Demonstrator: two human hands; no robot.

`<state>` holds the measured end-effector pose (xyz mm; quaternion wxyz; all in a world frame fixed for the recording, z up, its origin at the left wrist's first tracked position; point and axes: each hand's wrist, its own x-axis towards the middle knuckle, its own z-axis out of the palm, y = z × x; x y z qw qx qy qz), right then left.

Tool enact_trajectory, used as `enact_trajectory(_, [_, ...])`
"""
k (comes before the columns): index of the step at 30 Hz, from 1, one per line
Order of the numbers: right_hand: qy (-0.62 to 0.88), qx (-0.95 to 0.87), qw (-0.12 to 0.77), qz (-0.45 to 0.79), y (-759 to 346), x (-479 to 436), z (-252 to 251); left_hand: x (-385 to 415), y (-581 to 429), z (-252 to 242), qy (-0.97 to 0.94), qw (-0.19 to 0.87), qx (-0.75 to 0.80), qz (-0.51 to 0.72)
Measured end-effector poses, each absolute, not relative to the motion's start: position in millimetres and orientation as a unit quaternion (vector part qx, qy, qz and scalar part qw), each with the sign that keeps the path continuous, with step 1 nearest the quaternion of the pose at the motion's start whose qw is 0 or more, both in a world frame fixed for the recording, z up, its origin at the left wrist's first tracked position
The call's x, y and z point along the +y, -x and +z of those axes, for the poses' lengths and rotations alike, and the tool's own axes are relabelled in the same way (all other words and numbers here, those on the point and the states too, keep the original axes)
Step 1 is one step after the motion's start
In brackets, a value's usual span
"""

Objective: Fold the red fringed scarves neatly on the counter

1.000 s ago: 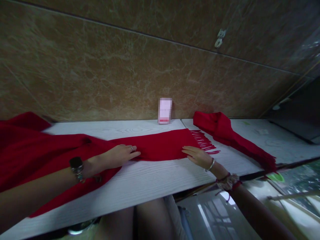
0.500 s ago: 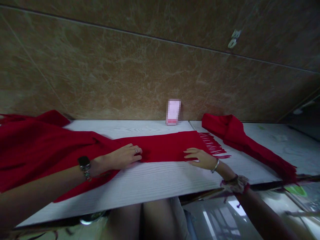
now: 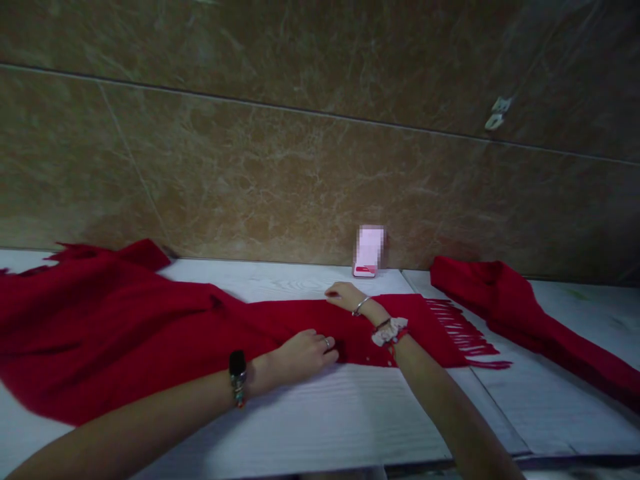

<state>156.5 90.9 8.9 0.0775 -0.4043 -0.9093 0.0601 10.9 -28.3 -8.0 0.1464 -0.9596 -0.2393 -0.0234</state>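
A long red fringed scarf [image 3: 400,313] lies along the white tabletop, narrow and flat toward its fringe and wide with loose wrinkles toward the left. My left hand [image 3: 307,355] rests at the near edge of the narrow stretch, its fingers curled onto the cloth. Across from it, my right hand [image 3: 349,298] is at the far edge, fingers bent and closed on the fabric there. The fingertips of both hands are partly hidden. A second red length of cloth [image 3: 510,300], folded over at its far end, lies to the right, apart from my hands.
A pinkish, blurred-out upright object [image 3: 369,252] stands against the brown marbled wall [image 3: 280,180] behind the scarf. The white table [image 3: 310,427] has a seam on the right, and its front edge runs along the bottom. A small white fixture [image 3: 498,113] is on the wall.
My right hand has moved left from near the fringe to the scarf's far edge, closing its fingers. My left hand has stayed near the scarf's near edge. The view has tilted up and shifted left.
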Motion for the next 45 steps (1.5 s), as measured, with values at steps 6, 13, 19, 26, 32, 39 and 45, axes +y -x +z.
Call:
enact_trajectory(6, [0.389, -0.913, 0.080, 0.094, -147.5, 88.7, -3.1, -29.1, -12.2, -23.5, 0.954, 0.125, -0.262, -0.078])
enact_trajectory(13, [0.382, -0.900, 0.099, 0.187, -147.4, 86.6, 5.7, -35.9, -10.4, -32.0, 0.946, 0.154, -0.271, -0.087])
enact_trajectory(19, [0.448, -0.835, 0.191, 0.257, -142.3, 84.2, 8.8, -40.9, -10.4, -31.2, 0.941, 0.171, -0.275, -0.096])
enact_trajectory(26, [0.494, -0.823, 0.191, 0.206, -134.5, 81.9, 1.3, -47.9, -10.2, -30.5, 0.942, 0.155, -0.284, -0.090])
enact_trajectory(32, [0.467, -0.857, 0.113, 0.187, -143.5, 89.2, 1.5, -46.4, -11.3, -25.5, 0.931, 0.113, -0.343, -0.053])
enact_trajectory(39, [0.435, -0.876, 0.059, 0.202, -158.8, 95.1, 13.8, -46.8, -11.4, -23.1, 0.939, 0.118, -0.321, -0.031])
enact_trajectory(45, [0.444, -0.868, 0.057, 0.216, -158.0, 89.0, 24.6, -47.6, -11.1, -19.4, 0.946, 0.126, -0.298, -0.028])
